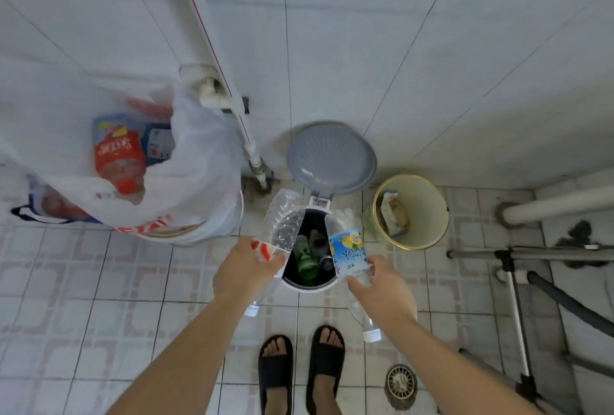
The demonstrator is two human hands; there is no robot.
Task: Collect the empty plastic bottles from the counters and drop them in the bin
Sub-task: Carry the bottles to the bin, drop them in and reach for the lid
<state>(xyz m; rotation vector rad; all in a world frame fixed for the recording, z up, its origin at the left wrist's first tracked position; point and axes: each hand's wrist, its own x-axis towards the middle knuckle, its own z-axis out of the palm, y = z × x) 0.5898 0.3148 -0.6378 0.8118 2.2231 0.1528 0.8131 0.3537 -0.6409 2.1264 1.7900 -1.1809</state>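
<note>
A small white pedal bin (307, 286) stands on the floor in front of my feet, its grey lid (330, 157) flipped up against the wall. Inside lie a green bottle (306, 257) and other dark bottles. My left hand (247, 270) grips a clear ribbed plastic bottle (282, 218) with a red-and-white label, held bottom-up over the bin's left rim. My right hand (382, 291) grips a clear bottle with a blue-and-yellow label (347, 250), bottom-up over the bin's right rim; its white cap points toward me.
A large white plastic bag (186, 182) full of bottles sits left of the bin, under white pipes (212, 89). A yellow bucket (428, 212) with wrappers stands to the right. Further right are pipes, a metal stand and a hose. A floor drain (401, 381) lies near my sandalled feet.
</note>
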